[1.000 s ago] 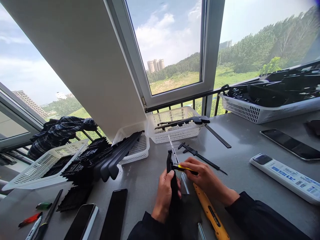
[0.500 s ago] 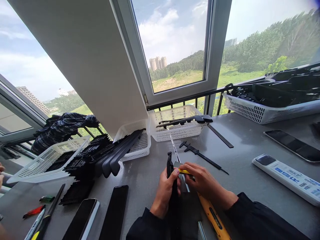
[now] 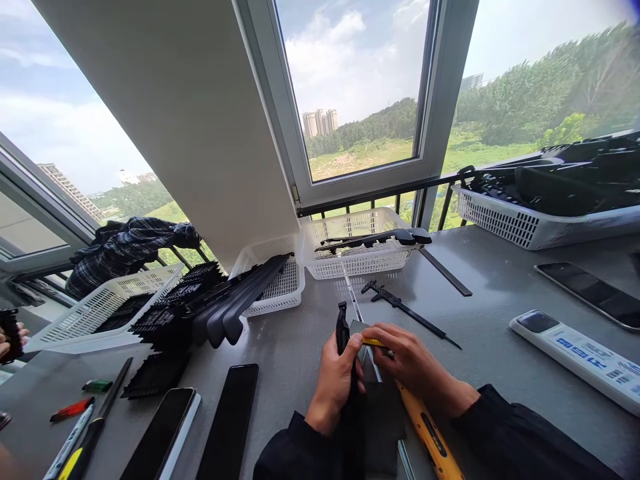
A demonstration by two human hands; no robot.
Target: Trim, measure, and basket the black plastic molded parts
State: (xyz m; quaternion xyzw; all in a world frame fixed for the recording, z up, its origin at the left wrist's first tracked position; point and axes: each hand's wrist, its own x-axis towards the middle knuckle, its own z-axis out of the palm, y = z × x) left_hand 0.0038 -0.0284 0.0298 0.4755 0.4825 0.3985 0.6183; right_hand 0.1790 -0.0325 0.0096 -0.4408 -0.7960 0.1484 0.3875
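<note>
My left hand [image 3: 331,380] is closed around a long black plastic strip [image 3: 343,323], which points away from me with its hooked end up. Close against it, my right hand [image 3: 413,363] pinches a small yellow tool with dark marks [image 3: 373,342]; most of it is hidden by the fingers. A small grey flat piece [image 3: 357,326] shows between the hands, but what it belongs to is unclear. Under my right wrist lies an orange-yellow handled tool [image 3: 429,433]. A steel ruler [image 3: 351,288] and a black caliper [image 3: 400,305] lie just beyond the hands.
White baskets [image 3: 340,270] of black parts line the window side. Long black panels [image 3: 235,327] overhang one. Phones [image 3: 230,420], a white remote-like device [image 3: 575,353], a file [image 3: 113,393] and a red cutter [image 3: 73,409] lie around. Another person's hand [image 3: 6,343] holds a black part.
My hands keep the same grip and have hardly moved. The view has shifted slightly. At the far left, another person's hand now shows with a black part.
</note>
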